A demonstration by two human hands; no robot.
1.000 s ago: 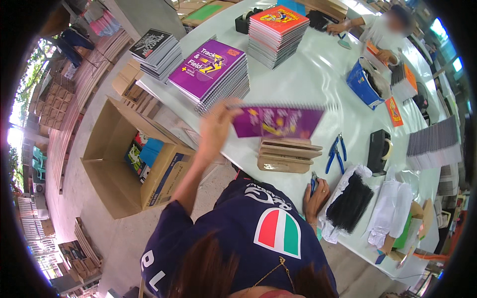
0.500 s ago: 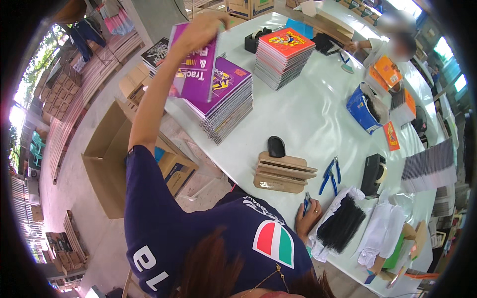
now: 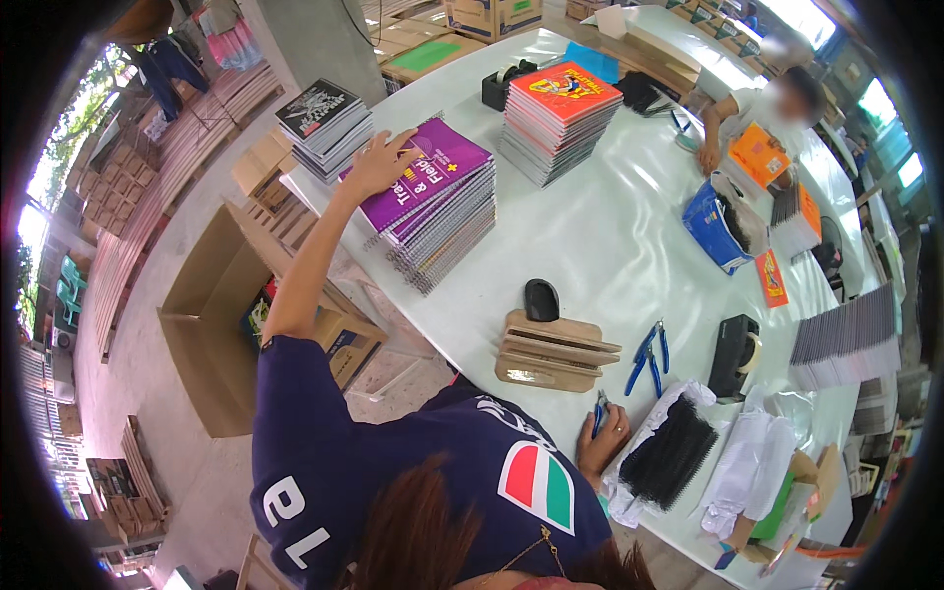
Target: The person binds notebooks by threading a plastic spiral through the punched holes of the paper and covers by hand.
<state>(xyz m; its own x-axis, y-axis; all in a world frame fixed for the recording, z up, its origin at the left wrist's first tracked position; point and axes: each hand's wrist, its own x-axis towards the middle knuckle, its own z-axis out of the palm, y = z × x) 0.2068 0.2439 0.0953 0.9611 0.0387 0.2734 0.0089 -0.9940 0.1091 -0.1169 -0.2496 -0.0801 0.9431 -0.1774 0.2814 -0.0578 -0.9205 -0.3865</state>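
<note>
My left hand [image 3: 379, 165] lies with fingers spread on the left edge of the top purple spiral notebook [image 3: 438, 177]. That notebook tops a stack of spiral-bound notebooks [image 3: 444, 241], with its wire edges toward me. Near the table's front edge, my right hand [image 3: 603, 442] is closed around small blue-handled cutting pliers [image 3: 599, 411], whose jaws point away from me. Part of its grip is hidden. Blue-handled pliers [image 3: 649, 359] lie on the table just beyond. Beside my right hand sits a white-wrapped bundle of black wire-like strips [image 3: 672, 450].
Stacks of black-covered [image 3: 324, 128] and orange-covered notebooks [image 3: 559, 128] flank the purple one. A slotted wooden holder [image 3: 556, 351], a black mouse-shaped object [image 3: 541, 300] and a tape dispenser [image 3: 733, 356] are nearer. Across the table a person [image 3: 757, 118] handles an orange notebook. An open carton [image 3: 211, 334] stands left.
The purple notebook my left hand held raised and tilted is now down on the stack. My fingers have spread out on it. My right hand still holds the pliers.
</note>
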